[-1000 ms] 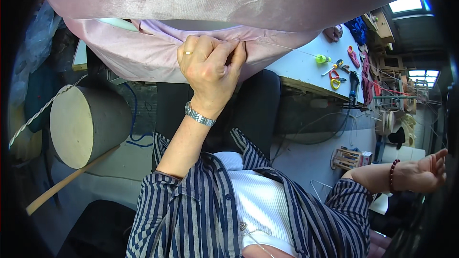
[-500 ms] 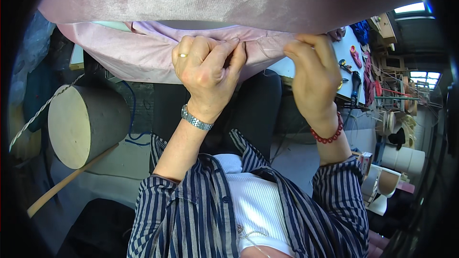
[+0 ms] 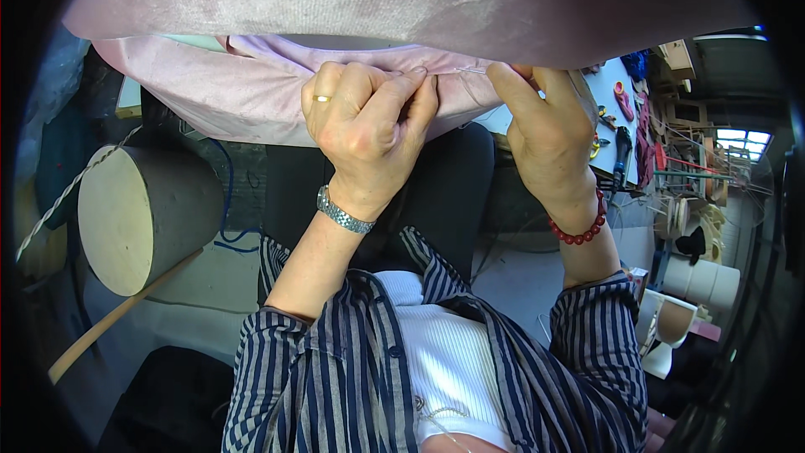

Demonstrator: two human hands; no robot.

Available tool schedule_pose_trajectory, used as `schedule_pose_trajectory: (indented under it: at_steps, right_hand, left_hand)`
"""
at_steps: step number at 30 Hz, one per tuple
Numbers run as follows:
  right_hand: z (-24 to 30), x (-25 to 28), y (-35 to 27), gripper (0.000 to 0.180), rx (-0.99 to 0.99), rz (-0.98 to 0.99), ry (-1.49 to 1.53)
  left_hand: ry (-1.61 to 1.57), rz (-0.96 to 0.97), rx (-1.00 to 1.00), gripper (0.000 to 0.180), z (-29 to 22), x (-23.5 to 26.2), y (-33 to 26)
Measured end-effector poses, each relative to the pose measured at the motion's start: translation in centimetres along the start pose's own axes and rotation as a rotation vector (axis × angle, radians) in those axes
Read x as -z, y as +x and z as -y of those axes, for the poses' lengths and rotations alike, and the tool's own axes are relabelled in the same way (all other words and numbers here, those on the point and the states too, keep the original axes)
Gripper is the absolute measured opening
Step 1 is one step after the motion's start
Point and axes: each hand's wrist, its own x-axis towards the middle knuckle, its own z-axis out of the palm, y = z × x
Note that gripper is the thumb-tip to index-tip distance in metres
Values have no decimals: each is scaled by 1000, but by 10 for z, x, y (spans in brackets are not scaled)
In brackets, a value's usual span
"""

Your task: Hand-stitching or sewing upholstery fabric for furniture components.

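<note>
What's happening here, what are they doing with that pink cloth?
A person is hand-sewing pink fabric on a large padded piece. The left hand pinches the folded edge, and the right hand holds a thin needle at the seam beside it. A round drum-like form sits to the left, with tools on the table at right.

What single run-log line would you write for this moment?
left hand: pinching pink fabric fold | right hand: at the fold, holding needle | round form: lower left, untouched
</note>
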Motion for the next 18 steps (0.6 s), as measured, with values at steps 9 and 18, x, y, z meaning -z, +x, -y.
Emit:
schedule_pose_trajectory:
  at_steps: [9,18]
  right_hand:
    - [6,9,4,33,-64,105,23]
    - [0,-1,4,18,-11,30,-18]
  left_hand:
    - [-5,-1,0,15,0,1,1]
    - [-1,0,1,14,-1,1,2]
